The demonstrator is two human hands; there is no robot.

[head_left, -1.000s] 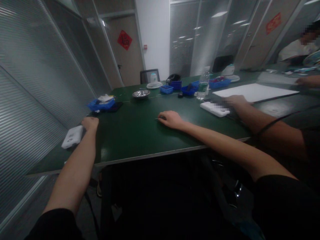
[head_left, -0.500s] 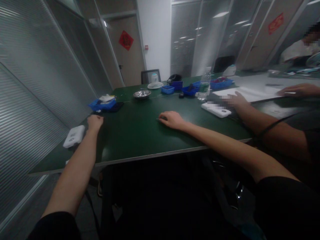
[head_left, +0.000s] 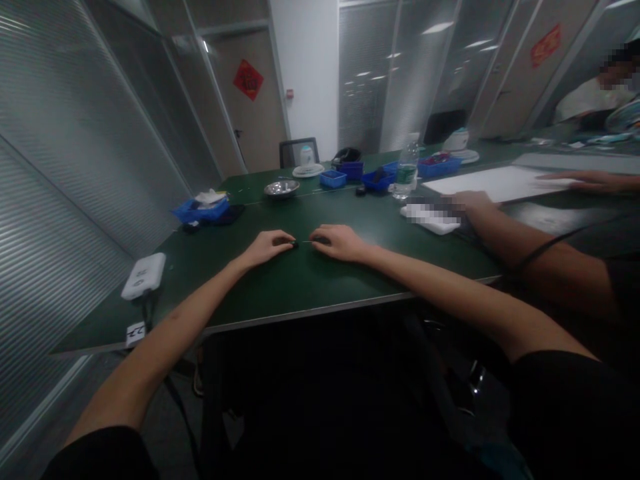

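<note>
Over the middle of the green table (head_left: 280, 293), my left hand (head_left: 265, 247) pinches a small dark piece (head_left: 295, 245) between thumb and fingers. Facing it a short way to the right, my right hand (head_left: 343, 243) is closed around a small dark object (head_left: 323, 240). A thin, light-coloured shaft sticks out of that object to the left, towards the dark piece. The two hands look apart, with the shaft's tip in the gap. What exactly either item is, I cannot make out at this size.
A blue tray (head_left: 203, 211) lies at the left, a metal bowl (head_left: 281, 190) farther back. Near the left edge is a white device (head_left: 144, 275). At the right stand a plastic bottle (head_left: 406, 167) and another white device (head_left: 435, 221), beside a co-worker's hands (head_left: 473, 203).
My left hand has moved right from beside the blue tray to face my right hand, with a small dark piece now showing in its fingers. My right hand has barely moved.
</note>
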